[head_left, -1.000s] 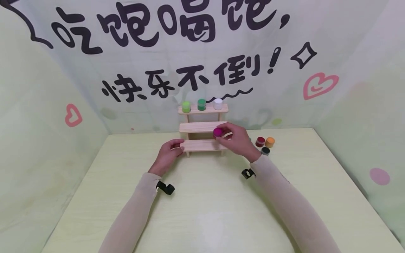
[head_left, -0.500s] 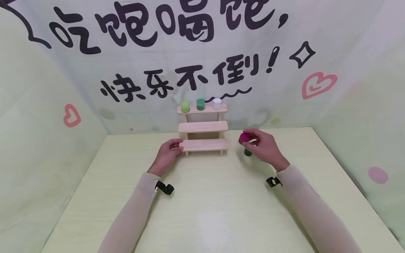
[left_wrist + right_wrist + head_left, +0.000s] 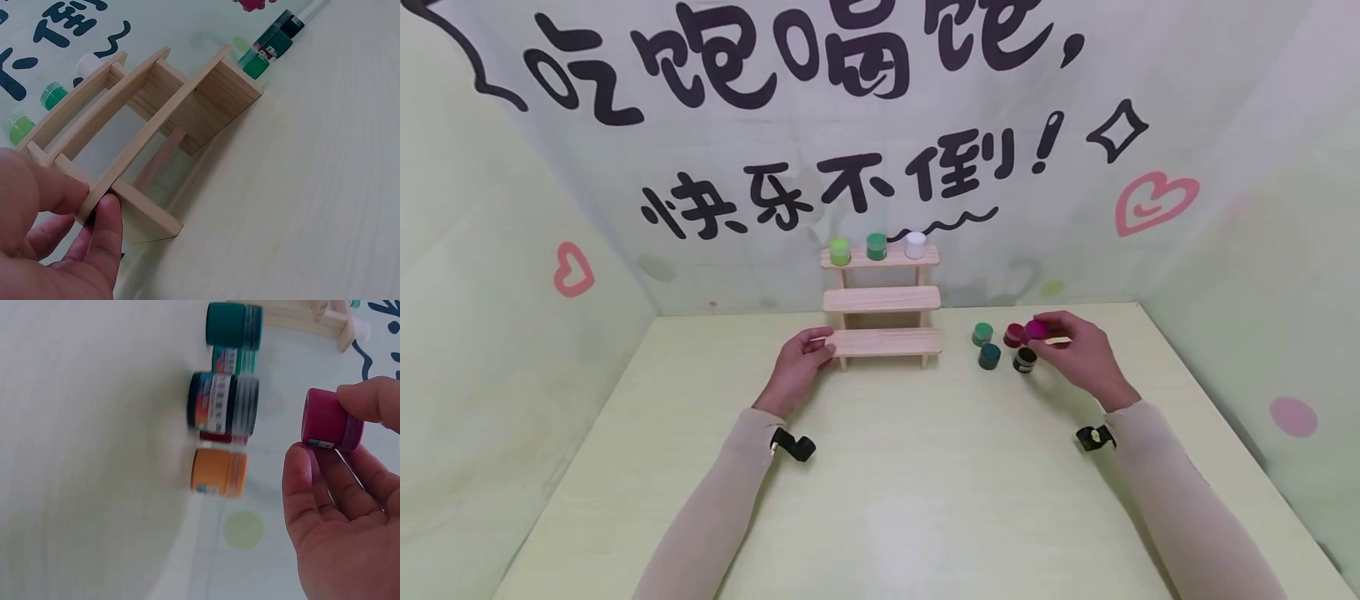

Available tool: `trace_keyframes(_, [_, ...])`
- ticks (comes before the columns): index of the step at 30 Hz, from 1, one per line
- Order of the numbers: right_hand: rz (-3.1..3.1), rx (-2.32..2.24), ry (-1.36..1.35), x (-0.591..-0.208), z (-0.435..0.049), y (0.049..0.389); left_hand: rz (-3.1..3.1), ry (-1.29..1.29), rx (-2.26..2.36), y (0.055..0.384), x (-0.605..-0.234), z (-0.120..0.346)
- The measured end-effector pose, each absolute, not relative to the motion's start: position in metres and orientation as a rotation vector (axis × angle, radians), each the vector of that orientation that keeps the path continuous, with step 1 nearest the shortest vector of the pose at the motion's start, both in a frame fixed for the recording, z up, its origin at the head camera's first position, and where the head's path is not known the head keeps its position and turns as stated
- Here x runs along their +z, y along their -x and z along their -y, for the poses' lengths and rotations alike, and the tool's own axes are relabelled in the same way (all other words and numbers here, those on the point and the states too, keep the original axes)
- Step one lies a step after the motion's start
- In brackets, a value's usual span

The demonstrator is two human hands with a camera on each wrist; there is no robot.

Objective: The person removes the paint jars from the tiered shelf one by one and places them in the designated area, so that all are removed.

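Observation:
In the head view, a three-tier wooden display stand [image 3: 882,342] stands against the back wall. My left hand [image 3: 796,372] pinches the left end of its lowest tier between thumb and fingers, also seen close up in the left wrist view. A magenta paint jar [image 3: 328,419] is held by my right hand [image 3: 1086,358], raised above the table by the jar group at the right. On the top tier sit a light green jar [image 3: 839,252], a green jar [image 3: 876,247] and a white jar [image 3: 915,245]. The middle and lowest tiers carry no jars.
Right of the stand are a lighter green jar [image 3: 982,334], a teal jar [image 3: 989,357], a dark red jar [image 3: 1013,336] and a black jar [image 3: 1024,360]. An orange jar [image 3: 217,473] shows in the right wrist view. A printed cloth wall [image 3: 760,275] closes off the back.
My right hand has carried the magenta jar rightward, away from the stand's lower tiers to over the loose jars. My left hand has kept its grip on the stand.

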State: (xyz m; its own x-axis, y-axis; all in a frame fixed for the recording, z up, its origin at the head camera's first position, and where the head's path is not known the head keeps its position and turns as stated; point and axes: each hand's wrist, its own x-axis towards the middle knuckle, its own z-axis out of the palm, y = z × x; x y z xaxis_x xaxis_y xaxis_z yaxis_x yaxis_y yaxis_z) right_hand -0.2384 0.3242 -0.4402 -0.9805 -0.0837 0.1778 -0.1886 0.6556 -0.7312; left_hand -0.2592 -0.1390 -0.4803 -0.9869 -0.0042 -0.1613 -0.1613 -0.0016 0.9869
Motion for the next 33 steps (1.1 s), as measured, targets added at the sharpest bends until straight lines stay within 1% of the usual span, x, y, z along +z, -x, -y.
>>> trace_keyframes(11, [2.874, 1.087, -0.143, -0.448, -0.356, 0.235, -2.144, 0.188, 2.131, 0.260, -0.479, 0.140])
trace_keyframes(16, [2.970, 1.104, -0.124, -0.452, -0.363, 0.235, -2.129, 0.169, 2.146, 0.260, -0.480, 0.140])
trace_keyframes(24, [3.071, 1.125, -0.126, -0.458, -0.365, 0.238, -2.142, 0.162, 2.137, 0.259, -0.480, 0.139])
trace_keyframes(33, [3.079, 1.132, -0.127, -0.453, -0.362, 0.236, -2.153, 0.164, 2.137, 0.259, -0.481, 0.139])
